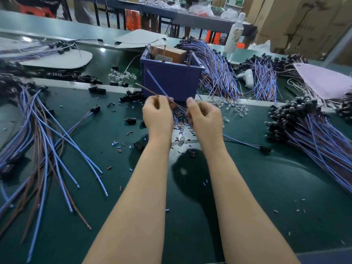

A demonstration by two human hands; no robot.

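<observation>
Both of my hands are raised over the green work mat (247,187), in front of a blue plastic bin (171,80). My left hand (158,116) pinches a thin brown wire (146,90) and a blue wire (156,82) that slant up and to the left. My right hand (204,119) has its fingers curled round the lower part of the same wire pair. What lies inside that fist is hidden. Small cut bits of blue and brown insulation (179,121) are scattered below my hands.
Loose blue and brown wires with black sockets (57,149) fan out on the left. A thick bundle (314,134) lies at the right, more bundles (219,73) behind the bin. Small clear bulbs (122,75), a white bottle (234,35), grey card sheets and stacked cartons stand beyond.
</observation>
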